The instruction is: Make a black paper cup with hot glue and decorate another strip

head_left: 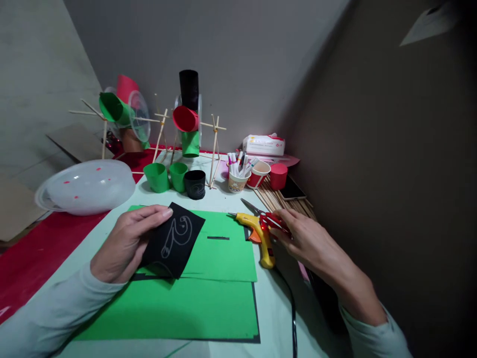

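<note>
My left hand (124, 242) is closed on a black paper piece (175, 238) with a pale curly line drawn on it, held just above the green paper sheets (208, 293). My right hand (303, 238) rests on red-handled scissors (266, 216), its fingers curled over the handles. The scissor blades point left and away from me. A yellow glue gun (261, 233) lies right beside the scissors, its black cord running toward me.
Two green paper cups (166, 176) and a black cup (195, 184) stand behind the sheets. Stick frames carrying coloured cups (188, 119) rise at the back. A clear plastic dome lid (85, 186) sits left. Marker cups (238, 176), a red cup (278, 176) and skewers (276, 199) lie right.
</note>
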Demonstrator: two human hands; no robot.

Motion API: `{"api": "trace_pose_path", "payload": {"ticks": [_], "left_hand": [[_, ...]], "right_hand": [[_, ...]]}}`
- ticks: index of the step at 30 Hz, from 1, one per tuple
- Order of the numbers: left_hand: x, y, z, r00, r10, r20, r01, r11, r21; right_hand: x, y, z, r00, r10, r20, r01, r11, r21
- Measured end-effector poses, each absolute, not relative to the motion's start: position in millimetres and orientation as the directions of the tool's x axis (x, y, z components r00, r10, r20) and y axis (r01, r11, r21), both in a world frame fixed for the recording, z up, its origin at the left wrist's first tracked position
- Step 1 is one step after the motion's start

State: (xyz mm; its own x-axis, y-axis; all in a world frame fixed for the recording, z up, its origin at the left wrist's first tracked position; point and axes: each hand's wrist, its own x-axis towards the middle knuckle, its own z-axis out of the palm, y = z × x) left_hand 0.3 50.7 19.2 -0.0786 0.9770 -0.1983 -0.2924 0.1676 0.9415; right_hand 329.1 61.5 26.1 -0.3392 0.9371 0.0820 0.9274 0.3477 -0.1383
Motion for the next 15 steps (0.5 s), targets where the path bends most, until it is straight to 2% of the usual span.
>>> {"api": "trace_pose_path", "payload": {"ticks": [7, 15], "left_hand": [[-2, 56, 21, -0.105, 0.97, -0.221, -0.288, 0.183, 0.94], [-4, 60, 21, -0.095, 0.963, -0.251, -0.294, 0.214, 0.932]], "right_hand": [[335, 61, 28, -0.32, 0.948, 0.002, 0.94, 0.317, -0.129], [340, 69, 24, -0.211, 0.975, 0.062, 0.968, 0.218, -0.124]]}}
